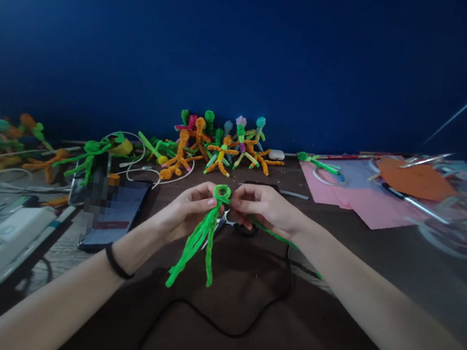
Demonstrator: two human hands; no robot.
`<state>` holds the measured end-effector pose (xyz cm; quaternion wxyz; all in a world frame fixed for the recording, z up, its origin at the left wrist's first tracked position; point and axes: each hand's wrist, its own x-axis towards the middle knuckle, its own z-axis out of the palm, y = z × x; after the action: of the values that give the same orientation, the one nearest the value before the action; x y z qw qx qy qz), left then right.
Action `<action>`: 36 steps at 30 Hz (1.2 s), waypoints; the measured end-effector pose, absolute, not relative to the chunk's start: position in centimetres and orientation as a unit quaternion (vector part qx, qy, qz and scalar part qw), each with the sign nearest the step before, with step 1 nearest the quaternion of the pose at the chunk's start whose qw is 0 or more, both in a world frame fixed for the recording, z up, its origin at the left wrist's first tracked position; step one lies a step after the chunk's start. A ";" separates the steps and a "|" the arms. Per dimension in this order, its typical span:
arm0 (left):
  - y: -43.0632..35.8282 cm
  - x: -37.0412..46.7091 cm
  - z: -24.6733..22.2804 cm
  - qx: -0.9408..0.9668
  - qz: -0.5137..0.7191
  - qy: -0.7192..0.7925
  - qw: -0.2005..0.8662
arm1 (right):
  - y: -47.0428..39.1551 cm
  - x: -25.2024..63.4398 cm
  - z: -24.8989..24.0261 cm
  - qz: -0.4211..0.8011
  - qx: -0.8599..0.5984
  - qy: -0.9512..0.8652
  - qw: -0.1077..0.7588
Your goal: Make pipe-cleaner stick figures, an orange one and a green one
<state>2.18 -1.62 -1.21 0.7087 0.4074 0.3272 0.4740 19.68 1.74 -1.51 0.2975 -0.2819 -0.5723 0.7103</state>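
Observation:
Between my hands is a green pipe-cleaner figure with a small loop at its top and several strands hanging down. My left hand pinches it just below the loop, on the left side. The fingers of my right hand are closed on a green strand at the loop's right side, and a length of green pipe cleaner trails from under this hand along the forearm. Scissors lie on the table behind the hands, partly hidden by them.
Colourful pipe-cleaner figures stand against the blue wall. A phone and a white power strip lie at left. Pink paper, orange paper and tools are at right. A black cable curves across the near table.

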 end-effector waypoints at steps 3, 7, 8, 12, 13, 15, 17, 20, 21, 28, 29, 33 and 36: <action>-1.6 2.1 -1.4 0.396 0.478 0.329 0.712 | 1.7 19.5 -1.7 0.730 -0.274 -0.548 0.302; -1.5 1.9 -2.0 0.398 0.476 0.325 0.713 | 1.6 19.4 -1.9 0.740 -0.256 -0.537 0.313; -1.4 1.8 -2.2 0.399 0.475 0.325 0.714 | 1.6 19.3 -1.9 0.742 -0.250 -0.536 0.314; -1.3 1.6 -3.0 0.403 0.456 0.319 0.727 | 1.4 19.1 -2.1 0.745 -0.229 -0.540 0.318; -1.3 1.5 -3.1 0.404 0.451 0.318 0.729 | 1.4 19.1 -2.1 0.742 -0.228 -0.542 0.321; -1.2 1.5 -3.0 0.407 0.448 0.327 0.726 | 1.4 19.0 -2.2 0.731 -0.236 -0.551 0.327; -1.1 1.4 -2.7 0.417 0.449 0.347 0.709 | 1.5 19.1 -2.2 0.712 -0.254 -0.563 0.333; -0.7 1.0 -2.0 0.462 0.457 0.370 0.664 | 1.6 19.1 -2.0 0.669 -0.292 -0.592 0.341; -0.5 0.8 -1.8 0.483 0.465 0.376 0.640 | 1.6 19.1 -1.9 0.654 -0.304 -0.603 0.340; -0.3 0.2 -0.5 0.664 0.373 0.509 0.401 | 1.4 19.0 -2.0 0.579 -0.348 -0.668 0.312; -0.4 0.3 -0.4 0.680 0.357 0.508 0.389 | 1.4 19.0 -2.1 0.574 -0.351 -0.672 0.309; -0.4 0.4 -0.4 0.708 0.339 0.484 0.386 | 1.5 19.1 -2.3 0.566 -0.348 -0.683 0.304; -0.3 0.1 -0.7 0.716 0.333 0.476 0.388 | 1.6 19.2 -2.3 0.563 -0.344 -0.689 0.302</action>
<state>0.15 -0.27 -0.69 0.3884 0.7157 0.4756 0.3327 19.24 1.59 -2.33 0.3018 -0.3436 -0.6887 0.5627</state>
